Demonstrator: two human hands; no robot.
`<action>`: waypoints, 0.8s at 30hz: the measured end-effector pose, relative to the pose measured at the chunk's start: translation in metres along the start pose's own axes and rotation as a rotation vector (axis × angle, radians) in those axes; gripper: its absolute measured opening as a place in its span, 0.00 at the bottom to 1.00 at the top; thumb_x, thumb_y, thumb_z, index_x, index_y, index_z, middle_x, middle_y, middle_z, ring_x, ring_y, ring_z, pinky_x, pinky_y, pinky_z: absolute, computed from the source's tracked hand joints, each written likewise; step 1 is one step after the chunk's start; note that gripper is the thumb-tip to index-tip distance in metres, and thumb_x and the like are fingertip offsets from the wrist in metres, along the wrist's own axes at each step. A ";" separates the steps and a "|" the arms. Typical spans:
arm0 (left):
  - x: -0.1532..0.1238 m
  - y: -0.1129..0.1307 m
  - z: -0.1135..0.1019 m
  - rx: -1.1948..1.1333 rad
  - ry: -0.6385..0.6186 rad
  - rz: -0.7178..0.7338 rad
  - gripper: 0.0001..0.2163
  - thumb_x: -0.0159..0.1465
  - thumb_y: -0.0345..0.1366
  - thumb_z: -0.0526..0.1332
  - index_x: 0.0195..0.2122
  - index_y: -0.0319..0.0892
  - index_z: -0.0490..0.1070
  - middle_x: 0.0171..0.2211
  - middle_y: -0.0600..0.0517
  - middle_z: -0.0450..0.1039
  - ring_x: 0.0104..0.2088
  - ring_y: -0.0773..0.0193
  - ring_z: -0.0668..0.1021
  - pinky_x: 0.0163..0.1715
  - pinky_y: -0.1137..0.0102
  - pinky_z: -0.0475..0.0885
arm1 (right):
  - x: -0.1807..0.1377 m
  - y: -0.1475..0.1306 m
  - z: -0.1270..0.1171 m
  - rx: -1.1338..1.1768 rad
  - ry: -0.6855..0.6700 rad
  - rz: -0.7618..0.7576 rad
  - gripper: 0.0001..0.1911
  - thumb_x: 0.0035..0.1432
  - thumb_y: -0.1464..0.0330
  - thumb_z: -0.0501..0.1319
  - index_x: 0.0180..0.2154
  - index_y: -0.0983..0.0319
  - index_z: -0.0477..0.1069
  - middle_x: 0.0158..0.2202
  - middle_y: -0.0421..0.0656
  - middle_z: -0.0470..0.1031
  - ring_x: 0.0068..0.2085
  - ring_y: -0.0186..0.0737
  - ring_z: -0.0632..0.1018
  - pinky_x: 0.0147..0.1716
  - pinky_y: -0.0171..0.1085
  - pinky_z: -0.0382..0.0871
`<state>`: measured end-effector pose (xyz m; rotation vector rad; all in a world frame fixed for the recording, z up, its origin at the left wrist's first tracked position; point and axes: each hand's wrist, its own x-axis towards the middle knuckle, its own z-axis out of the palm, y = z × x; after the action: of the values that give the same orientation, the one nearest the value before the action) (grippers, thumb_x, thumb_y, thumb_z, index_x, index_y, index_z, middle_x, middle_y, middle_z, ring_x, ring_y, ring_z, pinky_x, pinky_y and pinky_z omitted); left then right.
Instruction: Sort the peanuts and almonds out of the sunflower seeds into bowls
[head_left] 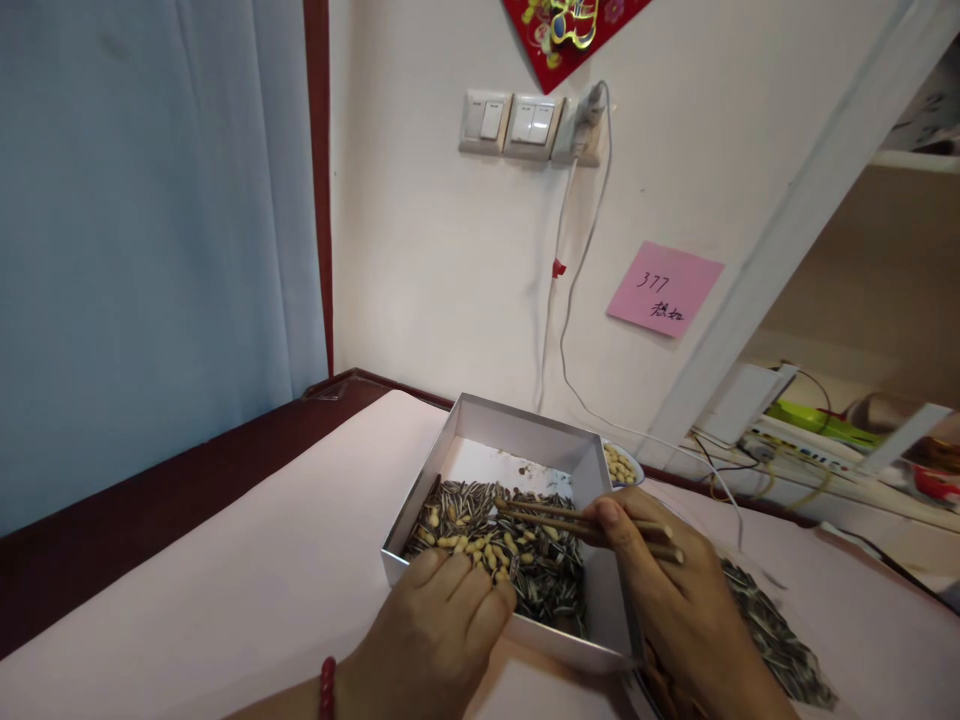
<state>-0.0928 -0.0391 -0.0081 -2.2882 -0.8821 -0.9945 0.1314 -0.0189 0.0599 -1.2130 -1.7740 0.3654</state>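
Observation:
A shallow white box (517, 425) sits on the pale tabletop and holds a mix of striped sunflower seeds (544, 575) and pale peanuts (480, 550). My right hand (675, 600) is closed around a pair of brown chopsticks (559, 518), whose tips reach left over the seeds inside the box. My left hand (435, 635), with a red bead bracelet at the wrist, rests on the box's near edge, its fingers bent down onto the seeds and peanuts.
A small bowl of peanuts (621, 464) stands behind the box's right corner. A heap of sunflower seeds (772, 635) lies on the table to the right. Cables, a pink note (664, 288) and wall switches are behind; clutter fills the right shelf.

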 end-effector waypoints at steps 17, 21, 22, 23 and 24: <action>0.001 0.001 -0.002 -0.005 -0.007 -0.007 0.08 0.66 0.25 0.55 0.43 0.40 0.71 0.29 0.55 0.69 0.30 0.63 0.67 0.36 0.64 0.57 | -0.004 0.007 0.007 0.085 -0.028 0.039 0.17 0.71 0.57 0.54 0.32 0.59 0.67 0.31 0.38 0.72 0.36 0.38 0.74 0.35 0.34 0.65; 0.001 0.002 -0.002 0.003 0.005 -0.003 0.07 0.66 0.26 0.56 0.43 0.40 0.71 0.29 0.55 0.69 0.30 0.63 0.66 0.36 0.64 0.57 | -0.005 0.009 0.008 0.081 -0.020 0.025 0.19 0.71 0.56 0.54 0.30 0.60 0.67 0.30 0.39 0.71 0.34 0.38 0.75 0.33 0.34 0.65; 0.001 0.002 -0.002 0.004 0.005 -0.007 0.07 0.66 0.26 0.56 0.42 0.40 0.71 0.29 0.55 0.69 0.30 0.63 0.66 0.36 0.64 0.57 | -0.005 0.009 0.008 0.076 -0.012 0.021 0.19 0.71 0.57 0.54 0.30 0.60 0.67 0.29 0.38 0.71 0.34 0.37 0.75 0.32 0.34 0.65; 0.001 0.002 -0.002 0.006 0.005 -0.009 0.07 0.66 0.26 0.56 0.42 0.40 0.71 0.29 0.55 0.68 0.30 0.63 0.66 0.36 0.64 0.57 | -0.005 0.009 0.008 0.069 -0.003 0.016 0.19 0.71 0.57 0.55 0.30 0.60 0.67 0.29 0.38 0.71 0.33 0.37 0.74 0.32 0.34 0.65; 0.001 0.002 -0.002 0.008 0.004 -0.010 0.07 0.66 0.26 0.56 0.42 0.40 0.71 0.29 0.55 0.68 0.30 0.63 0.66 0.35 0.64 0.56 | -0.005 0.009 0.008 0.061 0.007 0.012 0.19 0.71 0.57 0.55 0.30 0.60 0.67 0.29 0.39 0.71 0.33 0.37 0.74 0.31 0.34 0.65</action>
<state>-0.0918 -0.0414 -0.0065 -2.2768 -0.8950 -0.9973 0.1304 -0.0167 0.0470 -1.1808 -1.7385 0.4184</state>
